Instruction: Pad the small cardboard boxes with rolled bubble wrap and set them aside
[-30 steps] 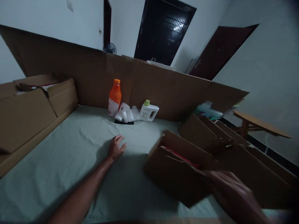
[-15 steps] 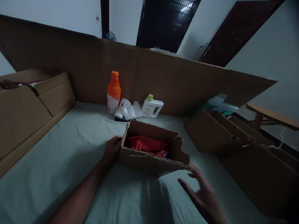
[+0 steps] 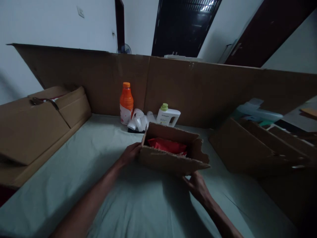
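Observation:
An open-topped cardboard box (image 3: 170,162) with torn edges stands before me, tilted a little. Inside it lies a shiny red packet (image 3: 166,145). My left hand (image 3: 132,151) grips the box at its left side, the fingertips partly hidden behind the cardboard. At the lower right, my right hand (image 3: 196,185) is closed on the box from beneath, its fingers partly out of sight under the bottom. Behind the box stand an orange bottle (image 3: 126,103) with an orange cap and a white jug (image 3: 167,116) with a green cap. Clear bubble-wrapped items (image 3: 138,121) lie between them.
A pale green cloth (image 3: 104,132) covers the surface. A tall cardboard panel (image 3: 193,86) runs along the back. One large cardboard box (image 3: 42,122) sits at left; another (image 3: 242,142) at right holds a teal plastic item (image 3: 260,114).
My right hand has gone from open fingers beside the box's right corner to a grip under its lower right. The left hand keeps its hold. The view has shifted slightly.

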Available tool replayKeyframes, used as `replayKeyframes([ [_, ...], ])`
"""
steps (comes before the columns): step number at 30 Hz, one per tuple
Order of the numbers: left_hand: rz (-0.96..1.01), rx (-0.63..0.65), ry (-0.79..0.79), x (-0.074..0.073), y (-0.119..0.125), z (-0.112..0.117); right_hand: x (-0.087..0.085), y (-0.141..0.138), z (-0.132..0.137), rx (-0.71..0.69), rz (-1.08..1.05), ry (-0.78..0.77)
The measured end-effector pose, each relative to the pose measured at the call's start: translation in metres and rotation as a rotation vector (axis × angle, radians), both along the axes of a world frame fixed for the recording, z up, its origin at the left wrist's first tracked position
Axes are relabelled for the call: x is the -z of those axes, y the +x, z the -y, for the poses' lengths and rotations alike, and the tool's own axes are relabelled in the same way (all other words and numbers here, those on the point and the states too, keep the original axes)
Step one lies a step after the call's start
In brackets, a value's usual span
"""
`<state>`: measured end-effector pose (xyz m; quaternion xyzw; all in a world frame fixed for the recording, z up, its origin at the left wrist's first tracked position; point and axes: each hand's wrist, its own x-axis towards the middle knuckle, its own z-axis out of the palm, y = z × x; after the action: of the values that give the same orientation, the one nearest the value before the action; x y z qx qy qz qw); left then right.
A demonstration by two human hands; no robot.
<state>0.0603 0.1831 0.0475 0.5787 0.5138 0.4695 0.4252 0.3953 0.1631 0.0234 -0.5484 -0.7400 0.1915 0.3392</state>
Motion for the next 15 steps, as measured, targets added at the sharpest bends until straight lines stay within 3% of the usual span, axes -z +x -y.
replayKeyframes([
  [3,0.047,-0.017,0.046,-0.005,0.017,-0.025,-0.009,-0.006,-0.038,0.065,-0.080,-0.064],
  [6,0.071,-0.089,0.097,0.006,0.025,-0.033,-0.007,-0.014,-0.058,0.078,-0.176,-0.120],
  [11,0.049,-0.150,0.115,0.038,0.027,-0.019,0.020,-0.015,-0.051,0.081,-0.264,-0.105],
  [15,0.016,-0.158,0.134,0.045,0.029,-0.017,0.025,-0.013,-0.048,0.129,-0.206,-0.101],
])
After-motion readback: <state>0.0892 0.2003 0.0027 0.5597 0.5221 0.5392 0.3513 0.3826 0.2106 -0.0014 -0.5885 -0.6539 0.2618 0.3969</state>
